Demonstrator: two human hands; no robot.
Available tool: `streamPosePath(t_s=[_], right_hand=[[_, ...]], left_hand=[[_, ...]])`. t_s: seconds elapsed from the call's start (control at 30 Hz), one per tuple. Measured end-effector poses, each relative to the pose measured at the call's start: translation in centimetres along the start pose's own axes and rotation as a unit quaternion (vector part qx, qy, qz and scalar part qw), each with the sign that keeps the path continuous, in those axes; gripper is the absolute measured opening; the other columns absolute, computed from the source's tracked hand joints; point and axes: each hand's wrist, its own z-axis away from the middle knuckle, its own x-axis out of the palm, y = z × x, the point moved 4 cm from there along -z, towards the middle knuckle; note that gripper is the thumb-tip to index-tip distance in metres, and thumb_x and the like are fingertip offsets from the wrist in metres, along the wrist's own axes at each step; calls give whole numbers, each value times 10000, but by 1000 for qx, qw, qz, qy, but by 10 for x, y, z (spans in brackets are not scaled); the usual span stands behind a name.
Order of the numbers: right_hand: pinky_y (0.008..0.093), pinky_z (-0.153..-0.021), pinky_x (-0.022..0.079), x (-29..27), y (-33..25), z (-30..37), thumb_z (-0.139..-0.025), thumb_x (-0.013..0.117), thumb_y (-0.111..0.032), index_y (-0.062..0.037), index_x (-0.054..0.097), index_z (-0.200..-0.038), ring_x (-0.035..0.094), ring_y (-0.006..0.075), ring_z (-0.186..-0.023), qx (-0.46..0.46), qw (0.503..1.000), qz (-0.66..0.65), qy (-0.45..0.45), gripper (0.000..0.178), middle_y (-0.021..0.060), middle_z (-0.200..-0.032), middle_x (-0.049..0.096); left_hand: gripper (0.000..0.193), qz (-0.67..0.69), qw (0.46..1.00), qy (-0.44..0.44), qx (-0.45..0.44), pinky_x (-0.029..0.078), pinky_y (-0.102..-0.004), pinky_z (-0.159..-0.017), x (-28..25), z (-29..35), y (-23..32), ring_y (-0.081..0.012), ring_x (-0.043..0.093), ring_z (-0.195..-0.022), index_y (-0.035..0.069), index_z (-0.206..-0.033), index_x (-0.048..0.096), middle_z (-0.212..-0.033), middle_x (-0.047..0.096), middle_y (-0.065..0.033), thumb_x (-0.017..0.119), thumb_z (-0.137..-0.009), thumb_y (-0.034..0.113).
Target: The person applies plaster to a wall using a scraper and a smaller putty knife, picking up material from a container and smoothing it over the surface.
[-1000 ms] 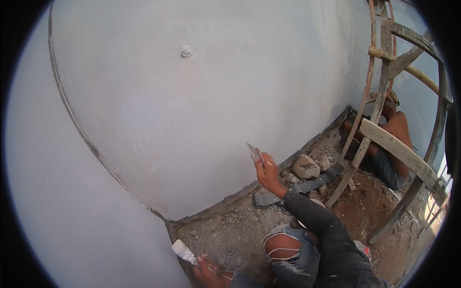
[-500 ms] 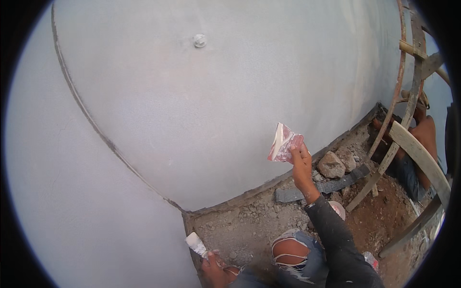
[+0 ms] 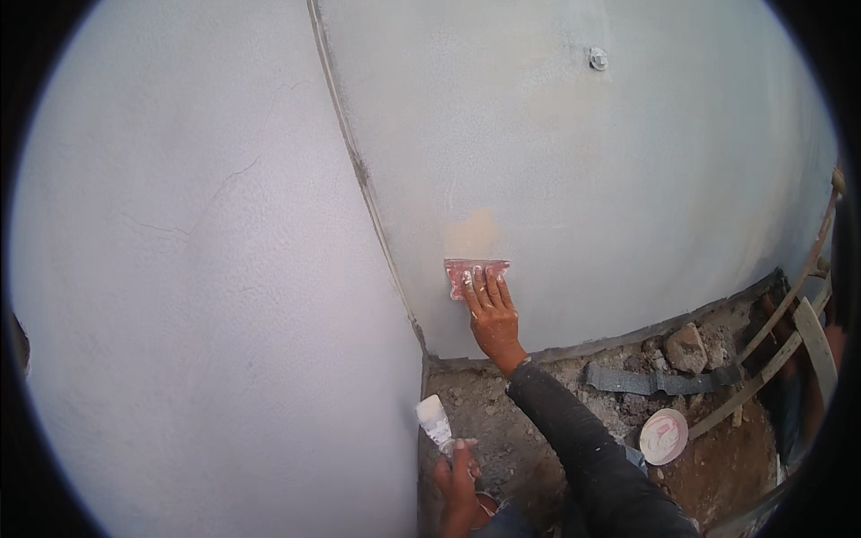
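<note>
My right hand (image 3: 494, 325) presses a flat red spreader (image 3: 458, 276) to the grey wall (image 3: 628, 206), fingers lying over its face and the thumb apparently behind. Just above its straight top edge is a fresh cream-coloured patch of putty (image 3: 472, 231). Lower down, by the wall corner, my left hand (image 3: 458, 489) is closed around a putty knife (image 3: 436, 421). Its blade points up and is coated with pale putty. White smears mark the fingers of my right hand.
A round tub with white and pink residue (image 3: 664, 437) stands on the dirt to the right. Beyond it lie a grey strip (image 3: 650, 380) and a large stone (image 3: 686, 349). Wooden poles (image 3: 818, 336) lean at the far right, with a person partly visible behind.
The view has swung left. My right hand has brought the spreader from in front of the wall onto it, and a cream patch now shows there. My left hand still holds the putty knife.
</note>
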Motion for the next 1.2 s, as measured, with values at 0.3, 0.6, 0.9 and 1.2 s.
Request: streamPosePath(t_s=[0.3, 0.6, 0.9, 1.2], right_hand=[[498, -1226, 421, 0, -11, 55, -906, 684, -17, -58, 690, -1404, 555, 336, -1454, 27, 995, -80, -53, 500, 169, -1486, 653], [452, -1003, 570, -112, 22, -110, -847, 709, 64, -54, 697, -1369, 668, 362, -1216, 122, 973, -28, 192, 535, 159, -1349, 709], [485, -1104, 494, -28, -16, 20, -838, 712, 15, -71, 692, -1389, 624, 336, -1267, -42, 993, -89, -72, 558, 120, -1394, 671], [508, -1172, 443, -68, 3, -98, -821, 735, 22, -108, 713, -1388, 590, 340, -1333, -19, 995, 0, 95, 582, 117, -1412, 669]], left_hand=[[387, 17, 1000, -1, -3, 413, -271, -539, 1, 0, 6, -104, 529, -582, -34, -1056, 732, -707, 554, 6, 663, -1057, 347], [392, -4, 1000, -19, 6, 427, -287, -529, 10, -2, -13, -115, 543, -573, -35, -1048, 748, -701, 574, -9, 658, -1056, 347], [388, 49, 999, -8, 0, 436, -290, -523, 6, 1, -1, -120, 540, -563, -32, -1062, 745, -686, 562, -5, 648, -1063, 344], [428, 27, 999, -1, -32, 428, -302, -511, 5, -3, -6, -130, 538, -546, -37, -1045, 719, -682, 545, -10, 663, -1041, 387]])
